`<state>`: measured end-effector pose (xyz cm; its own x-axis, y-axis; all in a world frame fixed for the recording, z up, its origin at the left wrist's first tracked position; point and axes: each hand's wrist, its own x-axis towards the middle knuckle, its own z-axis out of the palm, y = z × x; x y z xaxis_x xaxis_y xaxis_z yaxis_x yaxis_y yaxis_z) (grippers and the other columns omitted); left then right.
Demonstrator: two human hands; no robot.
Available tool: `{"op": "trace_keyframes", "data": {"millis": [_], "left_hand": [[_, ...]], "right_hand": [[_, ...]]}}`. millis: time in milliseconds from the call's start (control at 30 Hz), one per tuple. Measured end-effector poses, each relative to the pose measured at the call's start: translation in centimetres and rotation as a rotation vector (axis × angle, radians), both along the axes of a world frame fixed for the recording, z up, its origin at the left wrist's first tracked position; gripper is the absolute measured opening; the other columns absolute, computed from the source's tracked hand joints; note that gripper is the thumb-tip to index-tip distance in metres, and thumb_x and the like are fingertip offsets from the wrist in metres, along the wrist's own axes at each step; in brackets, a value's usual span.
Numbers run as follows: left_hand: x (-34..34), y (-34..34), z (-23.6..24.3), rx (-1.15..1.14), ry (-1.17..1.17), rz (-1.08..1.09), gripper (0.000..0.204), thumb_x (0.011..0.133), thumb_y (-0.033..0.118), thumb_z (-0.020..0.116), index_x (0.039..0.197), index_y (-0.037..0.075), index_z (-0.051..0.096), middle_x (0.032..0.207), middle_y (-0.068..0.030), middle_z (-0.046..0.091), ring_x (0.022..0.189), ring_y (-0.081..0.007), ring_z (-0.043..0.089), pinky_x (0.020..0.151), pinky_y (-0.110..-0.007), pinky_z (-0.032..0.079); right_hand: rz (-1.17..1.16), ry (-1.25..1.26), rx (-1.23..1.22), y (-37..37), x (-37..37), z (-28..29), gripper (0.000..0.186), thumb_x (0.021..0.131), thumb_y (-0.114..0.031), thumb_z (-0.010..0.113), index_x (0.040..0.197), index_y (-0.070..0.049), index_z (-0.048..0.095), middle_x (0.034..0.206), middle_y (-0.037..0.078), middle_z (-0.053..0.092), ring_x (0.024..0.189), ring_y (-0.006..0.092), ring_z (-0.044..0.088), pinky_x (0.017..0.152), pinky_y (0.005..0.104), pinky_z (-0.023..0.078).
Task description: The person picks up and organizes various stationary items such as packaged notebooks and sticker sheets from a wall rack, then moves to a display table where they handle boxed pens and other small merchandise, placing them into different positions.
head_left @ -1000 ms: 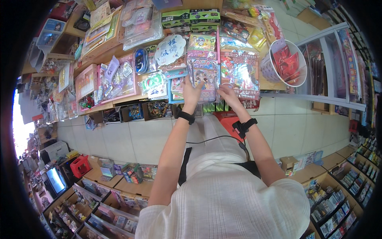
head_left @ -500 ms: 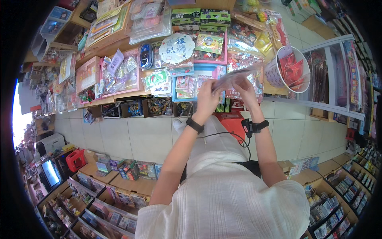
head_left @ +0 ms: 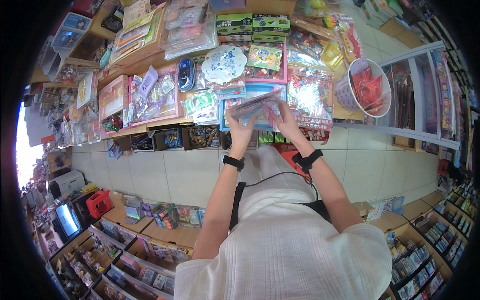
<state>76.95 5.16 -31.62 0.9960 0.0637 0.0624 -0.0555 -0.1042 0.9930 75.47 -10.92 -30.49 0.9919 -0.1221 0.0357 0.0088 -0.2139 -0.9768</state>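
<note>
A thin stack of flat clear-plastic packets (head_left: 254,106) is tilted between my two hands, above a blue-rimmed tray (head_left: 223,119). The left end is gripped by my left hand (head_left: 241,131), its thumb on the near side. My right hand (head_left: 289,122) closes round the right end, thumb toward me. What is printed inside the packets is too blurred to make out. Part of the tray is hidden behind the stack. Just beyond it lie a white scallop-edged card (head_left: 224,64) and a small illustrated notebook (head_left: 264,56).
Right of my hands are shiny red-printed packs (head_left: 310,97) and a dotted white bucket (head_left: 345,95) of red packets. A pink-framed tray (head_left: 175,95) and a blue case (head_left: 186,74) lie left. Green-black boxes (head_left: 270,22) stand behind. A red stool (head_left: 285,149) is below the table.
Both hands have come nearer to me and left with the packets. My left hand has moved to the stack's left end, and the stack now lies across, facing me more.
</note>
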Motion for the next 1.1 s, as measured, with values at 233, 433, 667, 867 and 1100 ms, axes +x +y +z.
{"op": "trace_keyframes", "data": {"millis": [233,433,667,867,1100], "left_hand": [[0.6,-0.8,0.6,0.039,0.09,-0.049,0.046,0.078,-0.001,0.058,0.117,-0.004,0.033,0.112,-0.0165,0.05,0.103,-0.024,0.049,0.092,-0.034,0.035],[4.8,-0.5,0.7,-0.072,0.075,-0.173,0.046,0.077,0.004,0.06,0.115,-0.006,0.036,0.109,-0.0173,0.052,0.095,-0.0235,0.054,0.083,-0.032,0.042],[4.9,-2.0,-1.8,0.25,0.217,-0.17,0.057,0.07,0.02,0.07,0.109,-0.009,0.042,0.105,-0.024,0.052,0.096,-0.0309,0.053,0.082,-0.037,0.041],[5.1,-3.2,-2.0,0.54,0.222,-0.291,0.065,0.069,0.029,0.07,0.111,-0.011,0.04,0.095,-0.0308,0.056,0.09,-0.0407,0.056,0.074,-0.042,0.045],[5.1,-3.9,-1.9,0.549,0.231,-0.188,0.067,0.071,0.034,0.067,0.113,-0.01,0.04,0.097,-0.0313,0.055,0.091,-0.0412,0.055,0.078,-0.043,0.043]], "right_hand": [[-0.002,0.027,-0.223,0.4,0.1,0.1,0.045,0.081,-0.005,0.052,0.123,0.0,0.037,0.115,0.025,0.049,0.108,0.0358,0.049,0.088,0.0361,0.039],[-0.164,0.009,0.122,-0.6,0.4,-0.2,0.037,0.08,-0.006,0.055,0.115,0.003,0.044,0.097,0.015,0.059,0.082,0.0196,0.059,0.072,0.0294,0.046],[-0.25,0.223,-0.145,-0.8,-1.1,-1.8,0.057,0.072,-0.006,0.059,0.124,0.003,0.037,0.093,0.022,0.057,0.081,0.0293,0.06,0.07,0.036,0.047],[-0.239,0.134,-0.25,-2.0,-1.4,-1.8,0.058,0.069,-0.001,0.053,0.124,0.003,0.036,0.1,0.025,0.053,0.09,0.0398,0.053,0.079,0.0405,0.042],[-0.107,0.191,-0.339,-3.3,-0.3,-1.7,0.059,0.069,-0.004,0.054,0.125,0.002,0.036,0.108,0.025,0.048,0.096,0.0391,0.049,0.082,0.0415,0.04]]}}
